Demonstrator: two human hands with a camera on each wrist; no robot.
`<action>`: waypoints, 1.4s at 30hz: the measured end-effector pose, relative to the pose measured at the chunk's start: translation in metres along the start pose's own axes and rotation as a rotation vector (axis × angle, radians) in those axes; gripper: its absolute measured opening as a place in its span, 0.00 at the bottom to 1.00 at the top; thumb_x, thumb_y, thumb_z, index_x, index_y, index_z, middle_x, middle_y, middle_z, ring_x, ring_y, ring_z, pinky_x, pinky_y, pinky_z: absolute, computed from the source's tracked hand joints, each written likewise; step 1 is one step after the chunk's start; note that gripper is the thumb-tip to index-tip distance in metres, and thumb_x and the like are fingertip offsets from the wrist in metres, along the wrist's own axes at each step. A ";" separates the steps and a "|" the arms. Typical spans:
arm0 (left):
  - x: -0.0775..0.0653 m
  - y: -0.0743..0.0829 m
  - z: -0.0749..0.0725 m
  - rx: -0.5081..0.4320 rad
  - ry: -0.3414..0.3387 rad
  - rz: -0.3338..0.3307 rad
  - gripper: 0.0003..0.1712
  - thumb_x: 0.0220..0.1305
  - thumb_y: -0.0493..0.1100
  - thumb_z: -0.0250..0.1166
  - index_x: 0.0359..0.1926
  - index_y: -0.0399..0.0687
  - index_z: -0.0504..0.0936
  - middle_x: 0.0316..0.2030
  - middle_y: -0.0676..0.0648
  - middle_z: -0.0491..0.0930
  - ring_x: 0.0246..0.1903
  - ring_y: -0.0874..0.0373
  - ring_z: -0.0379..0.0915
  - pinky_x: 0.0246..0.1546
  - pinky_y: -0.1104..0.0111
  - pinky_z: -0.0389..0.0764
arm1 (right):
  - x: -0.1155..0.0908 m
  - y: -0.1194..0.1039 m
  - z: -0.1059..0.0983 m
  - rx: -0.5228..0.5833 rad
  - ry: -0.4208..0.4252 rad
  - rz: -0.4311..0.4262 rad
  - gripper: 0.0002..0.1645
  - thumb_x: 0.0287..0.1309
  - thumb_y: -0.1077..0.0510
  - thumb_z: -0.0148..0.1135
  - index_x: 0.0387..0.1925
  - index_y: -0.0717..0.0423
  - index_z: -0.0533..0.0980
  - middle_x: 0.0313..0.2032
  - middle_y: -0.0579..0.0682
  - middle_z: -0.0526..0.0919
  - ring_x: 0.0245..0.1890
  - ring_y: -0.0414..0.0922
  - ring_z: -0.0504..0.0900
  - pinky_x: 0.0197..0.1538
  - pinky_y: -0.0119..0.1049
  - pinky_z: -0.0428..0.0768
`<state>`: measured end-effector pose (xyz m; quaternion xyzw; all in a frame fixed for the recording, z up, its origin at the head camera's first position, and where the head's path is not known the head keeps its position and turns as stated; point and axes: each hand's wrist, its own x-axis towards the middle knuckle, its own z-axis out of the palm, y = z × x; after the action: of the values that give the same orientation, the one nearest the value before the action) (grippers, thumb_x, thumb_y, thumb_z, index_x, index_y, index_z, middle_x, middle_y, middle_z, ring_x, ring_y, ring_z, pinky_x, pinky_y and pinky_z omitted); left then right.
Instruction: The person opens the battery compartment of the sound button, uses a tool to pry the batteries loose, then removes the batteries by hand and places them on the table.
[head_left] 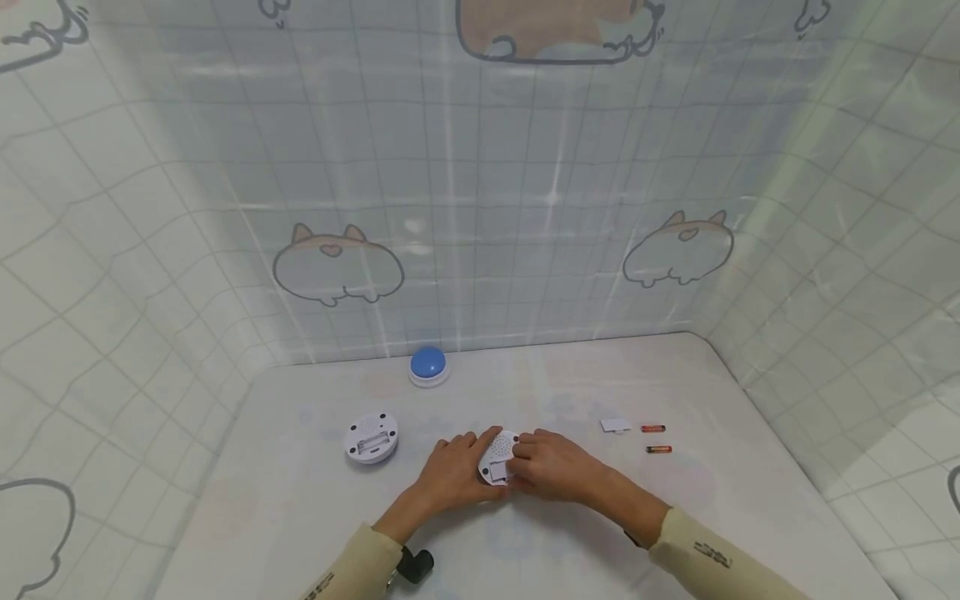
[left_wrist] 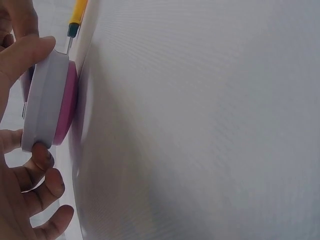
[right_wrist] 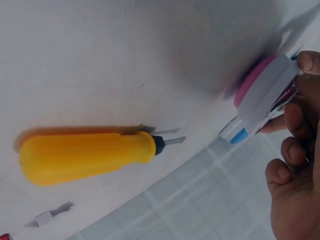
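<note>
My left hand grips a round push button by its rim, its speaker holes and battery side facing up. In the left wrist view, its white body sits above a pink dome that faces the table. Curled fingers of my right hand pinch at a small white battery cover over the compartment; the fingers partly hide it, so how it is seated cannot be told. A yellow screwdriver lies near the right hand, hidden from the head view.
Another white push button lies upside down at left, its battery compartment uncovered. A blue-domed button stands upright at the back. To the right are a loose white cover and two batteries, one nearer, one farther.
</note>
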<state>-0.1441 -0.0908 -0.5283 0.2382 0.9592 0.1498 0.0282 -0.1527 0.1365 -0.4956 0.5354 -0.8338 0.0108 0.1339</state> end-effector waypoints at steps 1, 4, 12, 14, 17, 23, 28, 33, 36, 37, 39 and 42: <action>0.000 0.000 0.000 -0.001 0.000 -0.001 0.58 0.48 0.78 0.67 0.75 0.60 0.62 0.47 0.50 0.79 0.42 0.57 0.73 0.42 0.58 0.70 | 0.000 0.000 0.000 0.001 0.009 -0.002 0.10 0.59 0.45 0.71 0.39 0.43 0.85 0.34 0.38 0.85 0.35 0.36 0.77 0.40 0.31 0.77; 0.000 0.000 0.000 -0.001 -0.002 -0.002 0.58 0.48 0.79 0.66 0.75 0.60 0.62 0.47 0.50 0.79 0.42 0.56 0.74 0.43 0.57 0.70 | -0.002 0.000 -0.001 -0.004 0.051 -0.014 0.08 0.59 0.47 0.72 0.37 0.43 0.85 0.32 0.37 0.84 0.33 0.36 0.76 0.38 0.30 0.75; 0.000 0.000 0.001 -0.001 0.001 -0.009 0.59 0.47 0.80 0.66 0.75 0.60 0.63 0.46 0.50 0.79 0.42 0.57 0.74 0.42 0.58 0.70 | -0.011 0.003 -0.011 0.009 0.100 0.039 0.08 0.55 0.50 0.75 0.37 0.43 0.86 0.30 0.36 0.81 0.32 0.35 0.73 0.39 0.30 0.75; 0.000 0.001 0.001 -0.006 -0.006 -0.015 0.59 0.46 0.80 0.66 0.75 0.61 0.62 0.46 0.50 0.79 0.41 0.57 0.73 0.43 0.58 0.70 | -0.015 0.005 -0.014 0.017 0.097 0.065 0.09 0.55 0.51 0.75 0.39 0.43 0.86 0.30 0.36 0.81 0.32 0.35 0.73 0.40 0.30 0.75; 0.001 0.001 0.002 -0.008 -0.016 -0.029 0.59 0.47 0.80 0.66 0.76 0.62 0.62 0.47 0.50 0.79 0.42 0.58 0.73 0.45 0.57 0.71 | -0.023 0.009 -0.019 0.021 0.099 0.101 0.09 0.55 0.51 0.75 0.40 0.43 0.87 0.30 0.36 0.80 0.32 0.36 0.73 0.39 0.30 0.75; 0.001 0.001 0.002 -0.020 -0.024 -0.048 0.59 0.47 0.79 0.67 0.76 0.62 0.61 0.50 0.48 0.79 0.46 0.55 0.74 0.49 0.54 0.71 | -0.039 0.018 -0.026 0.001 0.128 0.153 0.08 0.54 0.52 0.75 0.37 0.43 0.87 0.28 0.36 0.79 0.31 0.37 0.74 0.37 0.31 0.76; 0.001 0.001 0.003 -0.021 -0.032 -0.050 0.59 0.47 0.79 0.67 0.76 0.62 0.61 0.53 0.46 0.79 0.50 0.53 0.74 0.52 0.52 0.71 | -0.057 0.032 -0.029 -0.026 0.134 0.193 0.09 0.52 0.53 0.77 0.37 0.44 0.86 0.28 0.37 0.77 0.31 0.38 0.73 0.37 0.32 0.75; 0.001 0.000 0.004 -0.027 -0.032 -0.045 0.59 0.48 0.79 0.68 0.76 0.62 0.61 0.53 0.47 0.79 0.50 0.53 0.74 0.53 0.51 0.71 | -0.077 0.046 -0.032 -0.078 0.144 0.228 0.10 0.49 0.54 0.79 0.35 0.45 0.86 0.27 0.37 0.77 0.30 0.38 0.71 0.36 0.31 0.75; 0.001 0.000 0.004 -0.029 -0.037 -0.046 0.59 0.48 0.79 0.67 0.76 0.63 0.60 0.52 0.47 0.79 0.49 0.53 0.74 0.53 0.51 0.71 | -0.089 0.054 -0.031 -0.102 0.150 0.243 0.10 0.48 0.54 0.79 0.33 0.46 0.86 0.26 0.38 0.77 0.28 0.38 0.71 0.34 0.31 0.74; 0.001 0.000 0.004 -0.029 -0.038 -0.047 0.58 0.48 0.79 0.67 0.76 0.63 0.60 0.52 0.47 0.79 0.49 0.53 0.74 0.53 0.51 0.71 | -0.094 0.056 -0.030 -0.108 0.144 0.251 0.09 0.48 0.54 0.79 0.33 0.46 0.86 0.27 0.38 0.77 0.28 0.38 0.71 0.34 0.31 0.74; 0.001 0.000 0.003 -0.029 -0.039 -0.046 0.58 0.48 0.79 0.67 0.76 0.63 0.60 0.53 0.47 0.79 0.49 0.53 0.74 0.53 0.51 0.71 | -0.102 0.060 -0.028 -0.113 0.118 0.275 0.09 0.48 0.54 0.79 0.33 0.46 0.87 0.27 0.39 0.78 0.28 0.38 0.71 0.34 0.31 0.74; 0.001 0.001 0.003 -0.034 -0.041 -0.045 0.58 0.48 0.78 0.67 0.76 0.63 0.60 0.52 0.47 0.79 0.49 0.53 0.74 0.53 0.51 0.71 | -0.114 0.064 -0.025 -0.109 0.058 0.333 0.09 0.48 0.54 0.79 0.34 0.47 0.87 0.28 0.39 0.80 0.29 0.38 0.70 0.35 0.32 0.75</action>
<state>-0.1443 -0.0891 -0.5310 0.2191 0.9609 0.1603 0.0551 -0.1600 0.2691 -0.4904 0.3811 -0.9062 0.0028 0.1830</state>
